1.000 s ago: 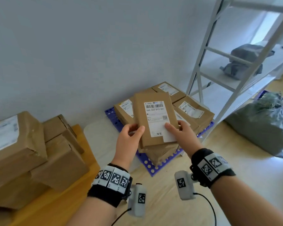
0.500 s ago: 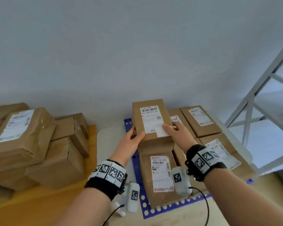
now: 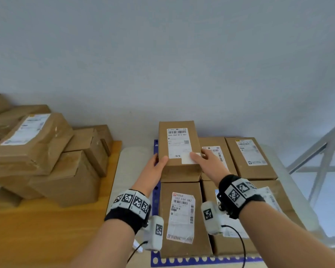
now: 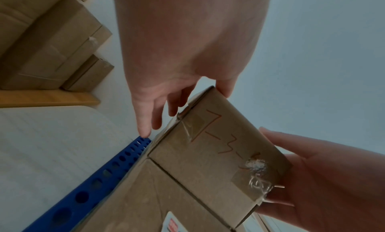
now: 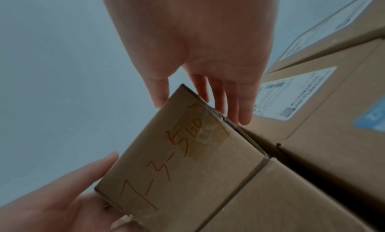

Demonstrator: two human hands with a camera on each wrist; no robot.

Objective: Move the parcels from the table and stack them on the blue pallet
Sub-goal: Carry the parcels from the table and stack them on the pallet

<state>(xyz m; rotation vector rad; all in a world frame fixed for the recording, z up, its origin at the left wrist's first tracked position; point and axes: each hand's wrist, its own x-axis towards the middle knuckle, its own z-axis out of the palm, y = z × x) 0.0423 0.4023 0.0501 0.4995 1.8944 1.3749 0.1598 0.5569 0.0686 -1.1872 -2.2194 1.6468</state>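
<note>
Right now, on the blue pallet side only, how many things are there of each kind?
Held parcel, gripped by the left hand and the right hand: 1
Parcels lying on the pallet: 4
Blue pallet: 1
Total: 6

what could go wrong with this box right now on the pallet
1. The held parcel sits at the far left corner, close to the blue pallet edge; it might end up overhanging.
2. Its near end looks tipped up, gripped only by the left hand and right hand; released early, it may drop crooked.
3. Fingers beside the neighbouring parcel may get pinched.
</note>
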